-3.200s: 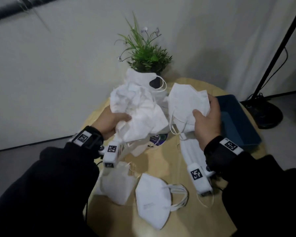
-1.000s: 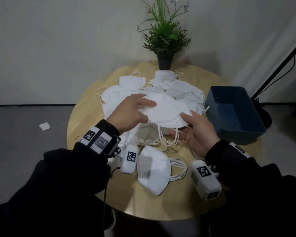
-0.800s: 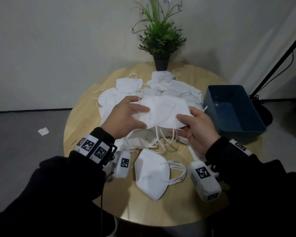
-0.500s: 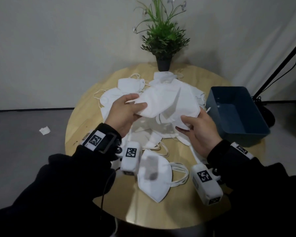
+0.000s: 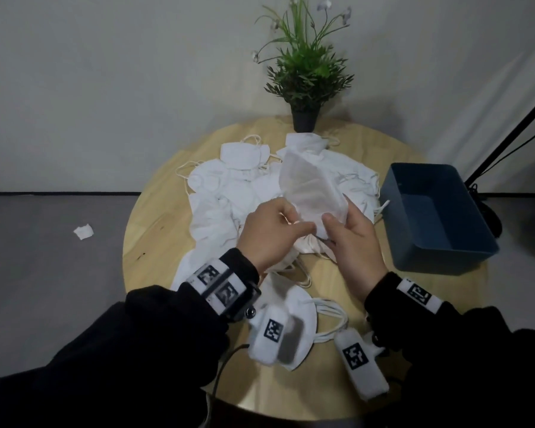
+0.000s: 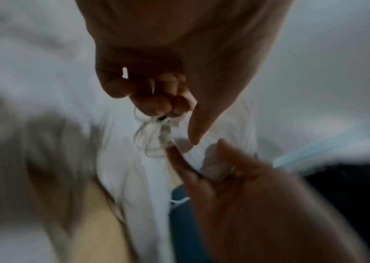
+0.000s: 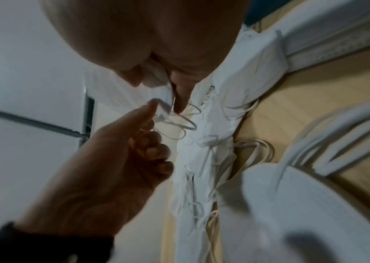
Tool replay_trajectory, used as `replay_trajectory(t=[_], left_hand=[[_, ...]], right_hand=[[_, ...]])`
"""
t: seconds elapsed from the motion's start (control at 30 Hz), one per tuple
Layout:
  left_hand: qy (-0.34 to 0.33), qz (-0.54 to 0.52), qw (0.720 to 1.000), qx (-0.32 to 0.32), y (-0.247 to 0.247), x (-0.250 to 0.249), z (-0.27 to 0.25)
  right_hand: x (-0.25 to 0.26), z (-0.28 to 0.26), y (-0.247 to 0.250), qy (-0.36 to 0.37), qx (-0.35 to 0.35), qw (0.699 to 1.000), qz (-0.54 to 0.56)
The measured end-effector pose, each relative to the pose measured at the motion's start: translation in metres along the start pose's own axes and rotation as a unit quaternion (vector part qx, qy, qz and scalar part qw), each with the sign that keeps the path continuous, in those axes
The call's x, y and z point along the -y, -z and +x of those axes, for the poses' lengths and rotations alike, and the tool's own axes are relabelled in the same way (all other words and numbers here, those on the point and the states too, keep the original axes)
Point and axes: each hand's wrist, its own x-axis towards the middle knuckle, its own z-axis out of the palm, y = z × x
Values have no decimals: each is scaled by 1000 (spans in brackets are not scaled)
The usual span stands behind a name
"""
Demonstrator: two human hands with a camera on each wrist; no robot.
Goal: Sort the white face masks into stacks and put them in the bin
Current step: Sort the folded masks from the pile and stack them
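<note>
Left hand: your left hand (image 5: pixel 271 231) has its fingers curled, pinching the lower edge and ear loops of the held mask.
Right hand: your right hand (image 5: pixel 351 239) pinches the same lower corner between thumb and fingers; the two hands touch.
Held mask: one white face mask (image 5: pixel 311 188), raised upright over the middle of the table.
Loose masks: a heap (image 5: pixel 226 193) lies behind and left of your hands; too overlapped to count exactly.
Separate mask: one mask (image 5: pixel 300 316) lies near the table's front edge, partly hidden by your left wrist camera.
Bin: one blue bin (image 5: pixel 436 217) at the table's right side, no masks inside.
Table: one round wooden table (image 5: pixel 155 230).
Plant: one potted plant (image 5: pixel 305 75) at the far edge.
Floor: one white scrap (image 5: pixel 83 232), left of the table.
</note>
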Motion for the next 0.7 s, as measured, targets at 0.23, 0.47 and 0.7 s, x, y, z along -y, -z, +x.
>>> replay_trajectory(t=[0.23, 0.47, 0.7], left_hand=[[10, -270, 954, 127, 20, -25, -10], [-9, -141, 990, 8, 44, -16, 1], [-35, -62, 989, 133, 60, -10, -4]], right_hand=[[-7, 3, 18, 163, 79, 912, -367], [-6, -3, 20, 94, 108, 898, -416], [7, 12, 35, 13, 33, 976, -215]])
